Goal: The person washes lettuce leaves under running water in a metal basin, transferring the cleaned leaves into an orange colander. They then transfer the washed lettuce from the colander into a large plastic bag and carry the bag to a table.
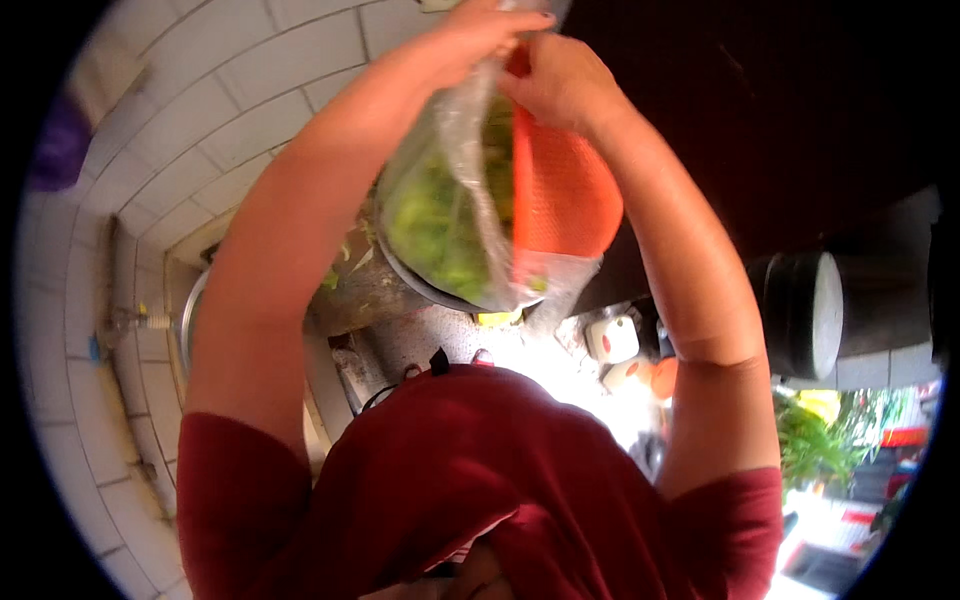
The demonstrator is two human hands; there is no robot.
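1. Up at the bag's mouth, the left hand (480, 35) has its fingers (520, 22) pinched on the plastic, and the right hand (560, 80) is clamped on the same gathered top.
2. Below them hangs the clear bag of greens (440, 215) with an orange mesh bag (565, 195) against it, over a metal bowl (400, 275) on the worktop (420, 335).
3. Keeping both grips tight and the load centred above the bowl seems wisest.

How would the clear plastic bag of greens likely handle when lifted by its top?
The clear plastic bag looks thin and floppy, sagging under its leafy greens. Probably light for its bulk. Both the left hand and right hand pinch its top, suggesting it would slump otherwise.
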